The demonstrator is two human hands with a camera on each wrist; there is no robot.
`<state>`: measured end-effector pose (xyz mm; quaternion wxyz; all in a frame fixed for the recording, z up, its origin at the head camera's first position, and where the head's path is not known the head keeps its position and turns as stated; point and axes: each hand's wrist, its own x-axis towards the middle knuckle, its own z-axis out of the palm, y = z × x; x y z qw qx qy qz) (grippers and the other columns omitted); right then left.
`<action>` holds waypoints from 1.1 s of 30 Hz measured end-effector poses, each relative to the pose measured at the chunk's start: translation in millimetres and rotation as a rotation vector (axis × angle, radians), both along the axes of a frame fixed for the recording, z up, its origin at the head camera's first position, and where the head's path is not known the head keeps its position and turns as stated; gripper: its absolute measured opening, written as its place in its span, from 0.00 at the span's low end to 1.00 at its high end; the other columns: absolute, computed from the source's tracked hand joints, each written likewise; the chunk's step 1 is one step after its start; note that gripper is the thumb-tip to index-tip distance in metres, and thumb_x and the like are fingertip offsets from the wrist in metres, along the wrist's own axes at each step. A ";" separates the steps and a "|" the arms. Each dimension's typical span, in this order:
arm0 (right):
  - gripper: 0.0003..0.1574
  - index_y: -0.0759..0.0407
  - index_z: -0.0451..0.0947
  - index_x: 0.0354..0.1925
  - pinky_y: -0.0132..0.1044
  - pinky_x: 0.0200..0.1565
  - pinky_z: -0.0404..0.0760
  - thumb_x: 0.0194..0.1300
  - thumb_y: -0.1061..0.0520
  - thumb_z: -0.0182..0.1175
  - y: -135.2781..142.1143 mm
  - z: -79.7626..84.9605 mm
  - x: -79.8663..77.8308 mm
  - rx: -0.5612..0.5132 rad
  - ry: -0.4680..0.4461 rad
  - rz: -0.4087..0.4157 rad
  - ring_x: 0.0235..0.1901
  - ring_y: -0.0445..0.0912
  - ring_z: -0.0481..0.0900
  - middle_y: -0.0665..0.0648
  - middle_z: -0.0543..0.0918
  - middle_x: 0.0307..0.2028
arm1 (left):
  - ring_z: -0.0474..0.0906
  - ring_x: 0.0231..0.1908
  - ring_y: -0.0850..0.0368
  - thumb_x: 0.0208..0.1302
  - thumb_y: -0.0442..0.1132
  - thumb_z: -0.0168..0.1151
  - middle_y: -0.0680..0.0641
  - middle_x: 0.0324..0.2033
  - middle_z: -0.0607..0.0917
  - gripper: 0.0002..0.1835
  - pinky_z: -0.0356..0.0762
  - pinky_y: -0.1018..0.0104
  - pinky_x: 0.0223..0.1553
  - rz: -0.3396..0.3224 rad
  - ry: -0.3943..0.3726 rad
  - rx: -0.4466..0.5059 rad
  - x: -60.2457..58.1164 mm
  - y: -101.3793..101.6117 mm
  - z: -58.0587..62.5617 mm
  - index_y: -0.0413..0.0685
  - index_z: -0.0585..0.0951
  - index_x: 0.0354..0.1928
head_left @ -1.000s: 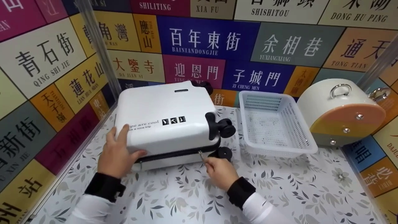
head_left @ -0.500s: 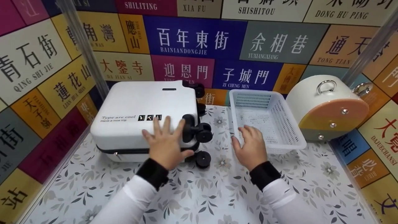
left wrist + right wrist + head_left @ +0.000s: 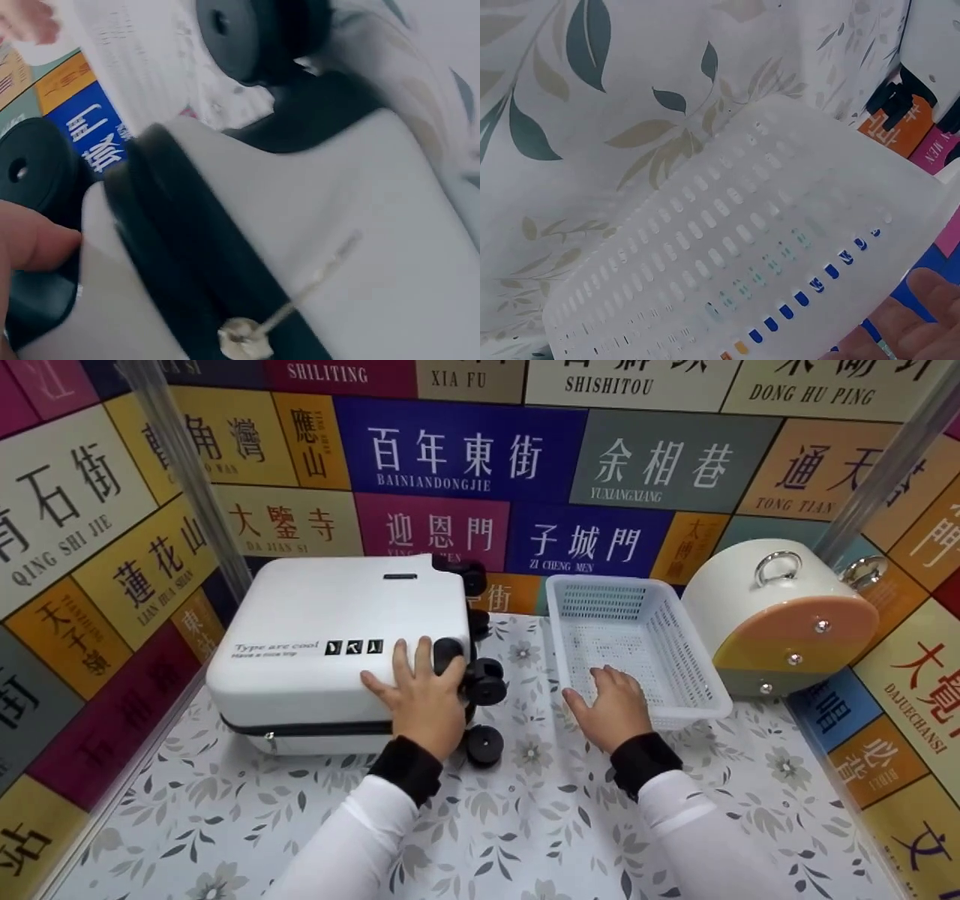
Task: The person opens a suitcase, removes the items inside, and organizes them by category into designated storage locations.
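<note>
A white hard-shell suitcase (image 3: 337, 607) lies flat at the left, its wheels pointing right. My left hand (image 3: 427, 705) rests on its near right corner with fingers spread, just beside a black wheel (image 3: 485, 746). In the left wrist view, a zipper pull (image 3: 246, 337) hangs by the black zipper of the suitcase, and a fingertip (image 3: 45, 240) is at the shell's edge. My right hand (image 3: 611, 709) is at the near left corner of a white plastic basket (image 3: 555, 637), fingers relaxed over the rim. The right wrist view shows the slotted basket wall (image 3: 705, 247) close to the fingers (image 3: 919, 307).
Right of the basket stands a rounded cream box (image 3: 750, 592) with orange, yellow and grey bands and ring handles. Sign-printed walls (image 3: 465, 450) enclose the back and sides. A leaf-patterned cloth (image 3: 525, 825) covers the table.
My right hand has let go of the zipper pull and moved to the basket. The left hand has shifted from the suitcase's left end to its right end. The suitcase has turned slightly and sits farther left.
</note>
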<state>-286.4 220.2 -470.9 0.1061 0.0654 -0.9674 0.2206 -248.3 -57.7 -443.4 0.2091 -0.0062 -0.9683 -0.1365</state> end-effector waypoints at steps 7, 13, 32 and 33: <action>0.43 0.75 0.72 0.68 0.64 0.75 0.63 0.76 0.40 0.59 2.7 -5.3 2.2 0.007 -0.025 -0.014 0.72 0.72 0.68 0.79 0.73 0.69 | 0.46 0.81 0.32 0.56 0.48 0.70 0.43 0.79 0.65 0.28 0.22 0.11 0.66 -0.134 -0.041 0.121 17.0 -21.7 3.2 0.68 0.81 0.62; 0.42 0.76 0.73 0.67 0.65 0.74 0.64 0.76 0.41 0.59 7.9 -5.4 3.8 -0.016 -0.021 -0.020 0.71 0.74 0.67 0.80 0.72 0.69 | 0.51 0.80 0.36 0.58 0.56 0.70 0.47 0.77 0.69 0.21 0.16 0.16 0.68 -0.307 -0.020 0.139 38.4 -81.7 8.7 0.66 0.85 0.55; 0.39 0.75 0.74 0.66 0.63 0.75 0.64 0.76 0.43 0.61 5.8 -7.8 7.9 -0.047 -0.006 0.011 0.72 0.73 0.67 0.79 0.73 0.69 | 0.28 0.80 0.22 0.43 0.58 0.84 0.37 0.83 0.53 0.20 0.55 0.13 0.65 -0.178 -0.196 0.179 72.8 -119.8 25.6 0.60 0.88 0.35; 0.39 0.75 0.74 0.66 0.63 0.75 0.64 0.76 0.43 0.61 5.7 -7.9 8.1 -0.047 -0.001 0.012 0.72 0.73 0.67 0.79 0.73 0.69 | 0.28 0.80 0.23 0.43 0.57 0.85 0.39 0.83 0.53 0.19 0.57 0.14 0.65 -0.207 -0.204 0.183 72.7 -131.4 25.0 0.61 0.88 0.36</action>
